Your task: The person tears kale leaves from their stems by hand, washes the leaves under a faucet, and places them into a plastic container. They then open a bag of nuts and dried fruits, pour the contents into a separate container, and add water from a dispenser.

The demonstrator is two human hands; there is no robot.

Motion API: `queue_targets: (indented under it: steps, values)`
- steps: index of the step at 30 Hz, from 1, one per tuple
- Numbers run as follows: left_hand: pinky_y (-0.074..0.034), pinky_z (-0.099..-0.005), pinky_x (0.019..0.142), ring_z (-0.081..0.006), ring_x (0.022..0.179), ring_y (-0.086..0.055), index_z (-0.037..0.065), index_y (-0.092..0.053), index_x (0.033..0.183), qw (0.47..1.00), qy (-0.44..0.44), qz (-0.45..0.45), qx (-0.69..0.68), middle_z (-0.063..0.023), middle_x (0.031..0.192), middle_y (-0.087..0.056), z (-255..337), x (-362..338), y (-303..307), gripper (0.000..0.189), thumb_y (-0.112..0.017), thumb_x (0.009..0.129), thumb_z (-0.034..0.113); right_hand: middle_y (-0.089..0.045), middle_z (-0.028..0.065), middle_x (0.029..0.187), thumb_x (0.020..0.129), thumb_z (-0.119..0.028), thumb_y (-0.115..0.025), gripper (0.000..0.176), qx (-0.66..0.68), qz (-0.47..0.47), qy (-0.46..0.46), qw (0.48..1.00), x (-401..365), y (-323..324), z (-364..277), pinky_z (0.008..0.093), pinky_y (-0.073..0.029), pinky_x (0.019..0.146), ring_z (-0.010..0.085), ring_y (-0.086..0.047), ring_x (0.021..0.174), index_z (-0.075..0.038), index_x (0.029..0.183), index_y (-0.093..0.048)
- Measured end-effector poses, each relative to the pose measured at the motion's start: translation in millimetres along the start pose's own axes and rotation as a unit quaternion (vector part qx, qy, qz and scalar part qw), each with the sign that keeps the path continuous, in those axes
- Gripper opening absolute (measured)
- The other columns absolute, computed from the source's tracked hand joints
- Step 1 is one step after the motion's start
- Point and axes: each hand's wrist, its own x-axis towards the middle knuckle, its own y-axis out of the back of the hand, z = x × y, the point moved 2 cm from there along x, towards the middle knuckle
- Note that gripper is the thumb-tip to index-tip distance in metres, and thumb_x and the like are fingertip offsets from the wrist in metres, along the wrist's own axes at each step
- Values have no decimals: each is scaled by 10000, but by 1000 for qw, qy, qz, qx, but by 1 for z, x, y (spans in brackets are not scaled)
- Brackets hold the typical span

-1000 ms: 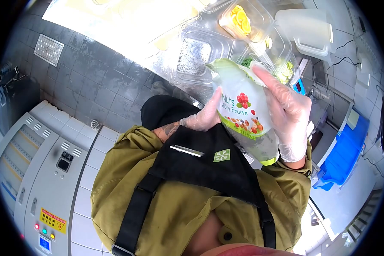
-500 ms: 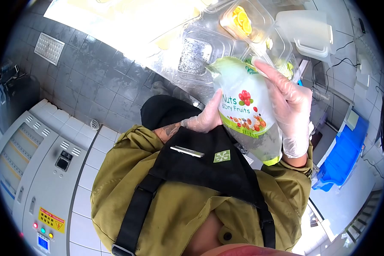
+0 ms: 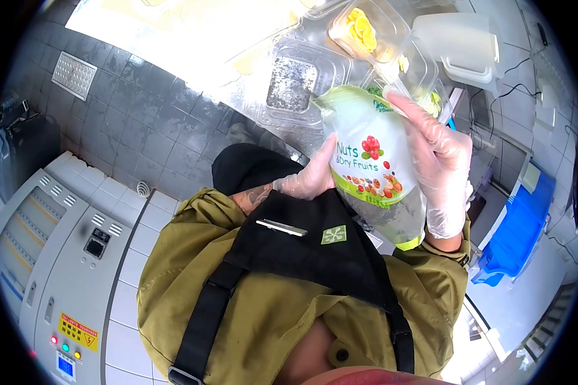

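My gloved right hand [image 3: 438, 160] wraps the nut pouch [image 3: 369, 160] at its 3 o'clock edge, fingertips pinching the top corner. My left hand [image 3: 305, 179] pinches the 9 o'clock edge. The pouch is held upright in the air, between apron [image 3: 315, 250] and clear trays [image 3: 302, 83]. I judge it light, soft and slick: grip the side seams.

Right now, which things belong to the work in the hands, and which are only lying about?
In hand: white and green plastic pouch printed "Nuts & Dry Fruits", held by the gloved left hand and right hand.
Lying about: clear plastic box of yellow slices; clear plastic box of dark grains; white lidded plastic tub.
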Motion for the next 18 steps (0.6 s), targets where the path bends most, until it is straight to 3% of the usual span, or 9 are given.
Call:
queue_targets:
  steps: [3, 18]
  values:
    - [-289, -461, 1101, -278, 1347, -324, 80, -117, 1470, 1000, -5, -5, -4, -123, 1484, -275, 0, 0, -1, 649, -166, 983, 505, -708, 96, 958, 755, 141, -568, 473, -10, 38, 57, 998, 1, -2, 6, 224, -518, 733, 110, -673, 794, -123, 1133, -670]
    - [-308, -456, 1090, -271, 1333, -349, 76, -139, 1465, 1000, 3, 7, 5, -117, 1473, -300, -6, -1, 7, 623, -153, 992, 482, -704, 105, 977, 747, 154, -542, 464, -29, 28, 50, 998, -5, 5, 7, 226, -515, 722, 130, -682, 802, -80, 1129, -665]
